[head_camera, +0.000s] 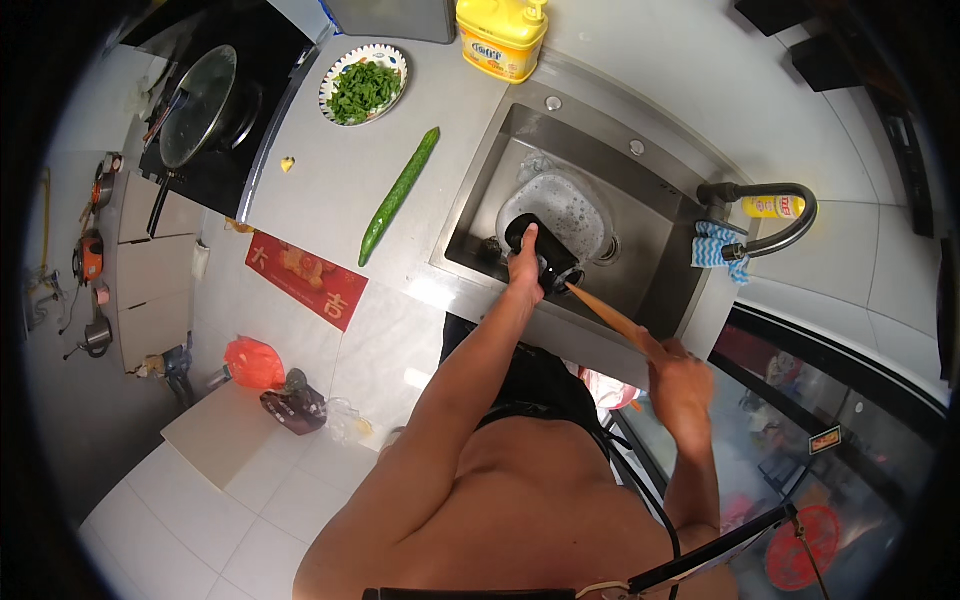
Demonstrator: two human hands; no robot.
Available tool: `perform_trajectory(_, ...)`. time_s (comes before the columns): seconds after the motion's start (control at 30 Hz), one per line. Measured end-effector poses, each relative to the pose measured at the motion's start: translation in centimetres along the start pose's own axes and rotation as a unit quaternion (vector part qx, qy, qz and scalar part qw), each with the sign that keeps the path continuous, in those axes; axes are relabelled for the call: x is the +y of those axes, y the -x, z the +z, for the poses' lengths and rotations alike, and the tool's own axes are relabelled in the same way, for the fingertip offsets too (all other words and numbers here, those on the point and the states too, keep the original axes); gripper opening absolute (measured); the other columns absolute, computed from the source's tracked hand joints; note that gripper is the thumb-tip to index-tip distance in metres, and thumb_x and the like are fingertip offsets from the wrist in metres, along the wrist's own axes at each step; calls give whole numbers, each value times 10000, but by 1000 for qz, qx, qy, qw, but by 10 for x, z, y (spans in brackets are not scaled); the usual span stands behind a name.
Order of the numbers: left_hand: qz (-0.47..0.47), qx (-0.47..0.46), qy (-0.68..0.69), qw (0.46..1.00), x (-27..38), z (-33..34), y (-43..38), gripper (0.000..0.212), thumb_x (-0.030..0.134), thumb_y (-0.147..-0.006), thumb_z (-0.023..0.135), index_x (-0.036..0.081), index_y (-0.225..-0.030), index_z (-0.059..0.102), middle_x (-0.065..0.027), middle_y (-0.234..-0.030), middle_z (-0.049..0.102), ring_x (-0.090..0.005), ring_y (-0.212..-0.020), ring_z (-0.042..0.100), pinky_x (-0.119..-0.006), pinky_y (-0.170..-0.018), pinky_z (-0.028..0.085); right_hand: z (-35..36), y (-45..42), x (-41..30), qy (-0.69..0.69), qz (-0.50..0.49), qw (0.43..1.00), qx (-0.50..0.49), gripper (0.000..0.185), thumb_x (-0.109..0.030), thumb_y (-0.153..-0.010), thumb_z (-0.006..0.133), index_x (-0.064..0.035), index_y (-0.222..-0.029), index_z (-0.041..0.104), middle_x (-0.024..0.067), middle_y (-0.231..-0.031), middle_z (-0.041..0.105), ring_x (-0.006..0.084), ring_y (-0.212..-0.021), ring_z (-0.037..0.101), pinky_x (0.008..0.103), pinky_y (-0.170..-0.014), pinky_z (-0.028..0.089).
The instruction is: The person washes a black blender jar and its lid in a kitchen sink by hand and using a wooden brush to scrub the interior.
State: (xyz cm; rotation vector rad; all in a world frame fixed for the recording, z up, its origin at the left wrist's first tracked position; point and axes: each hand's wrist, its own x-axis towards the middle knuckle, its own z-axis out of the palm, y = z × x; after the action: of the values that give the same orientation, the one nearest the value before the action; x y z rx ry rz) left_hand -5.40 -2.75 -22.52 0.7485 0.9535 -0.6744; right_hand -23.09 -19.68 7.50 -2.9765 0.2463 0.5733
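My left hand (526, 262) grips a black cylindrical container (551, 247), tilted over the sink (487, 172) with its mouth toward the lower right. In my right hand (675, 375) is the end of a long wooden handle (611, 311), whose other end meets the container's mouth; what is inside is hidden. Beneath the container, a basin of sudsy water (559, 206) sits in the sink, beside the drain (609, 247).
Left of the sink lie a cucumber (397, 199), a plate of chopped greens (365, 86) and a small yellowish piece (287, 164). A yellow detergent jug (501, 41) stands behind. The dark faucet (802, 217) arches at the right, near a blue-and-white cloth (712, 247). A lidded pan (199, 109) is on the stove.
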Motion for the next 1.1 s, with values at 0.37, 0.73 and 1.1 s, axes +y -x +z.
perform_trajectory(0.37,89,64,-64,992,-16,13,4,1108,546,-841,875,-46,-1591,314,-214,-1463,572,-311,-1314,597,-431,-1080,520,104,-65,-40,-53,-13,997,46,642,19,-928,604,-233,-1516,559,120,-1087,640,363,-773,727,482,-665,605)
perform_trajectory(0.73,131,109,-121,978,-20,22,3,977,504,-829,903,-52,-1479,432,-184,-1401,594,-273,-1233,625,-410,-962,579,106,-84,-15,-12,-37,997,-61,622,-24,-975,581,-259,-1549,529,146,-1103,660,388,-827,734,510,-723,598)
perform_trajectory(1.1,163,88,-178,966,-26,25,8,1007,523,-846,878,-105,-1491,429,-210,-1393,616,-299,-1250,620,-399,-1087,492,142,-73,-27,-98,87,991,-31,623,-75,-1002,580,-314,-1572,503,218,-1031,681,457,-887,713,542,-771,578)
